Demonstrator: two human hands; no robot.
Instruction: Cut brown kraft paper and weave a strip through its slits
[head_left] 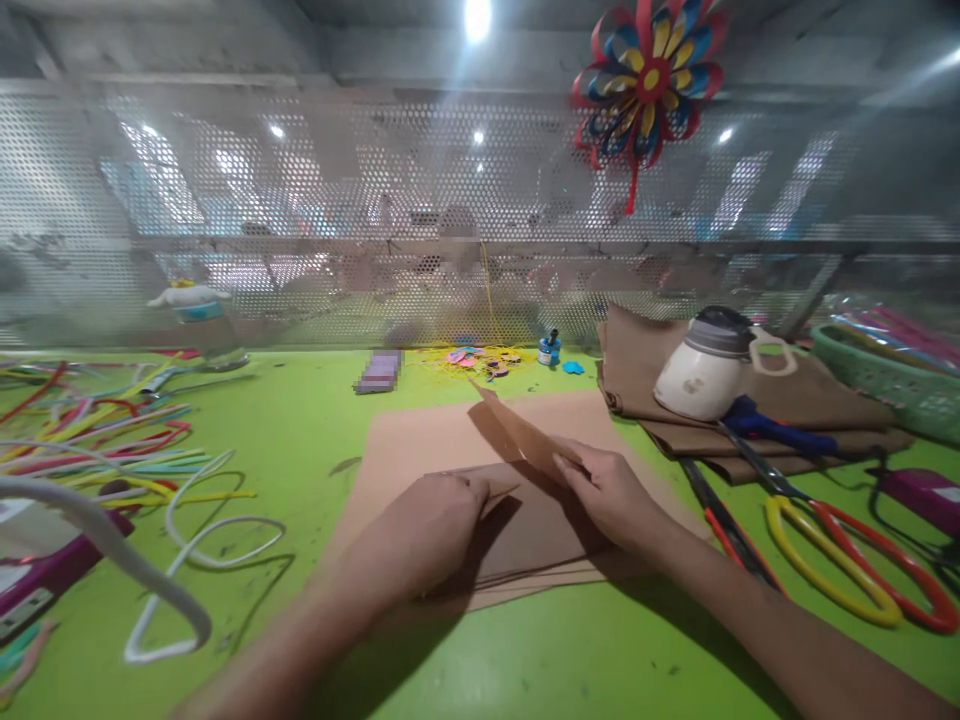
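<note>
My right hand pinches a piece of brown paper between thumb and fingers, its far end raised and pointing away from me. My left hand is closed, with the thumb on a small brown paper edge that rises from the stack. Under both hands lie several sheets of darker brown paper, partly covered by my left hand. These rest on a larger light brown sheet on the green table. The fingertips of my left hand are mostly hidden.
To the right are scissors, a long black-and-red tool, a white mug on folded brown material and a green basket. A white cable and pipe cleaners lie left. Behind stand a blue bottle and perforated screen.
</note>
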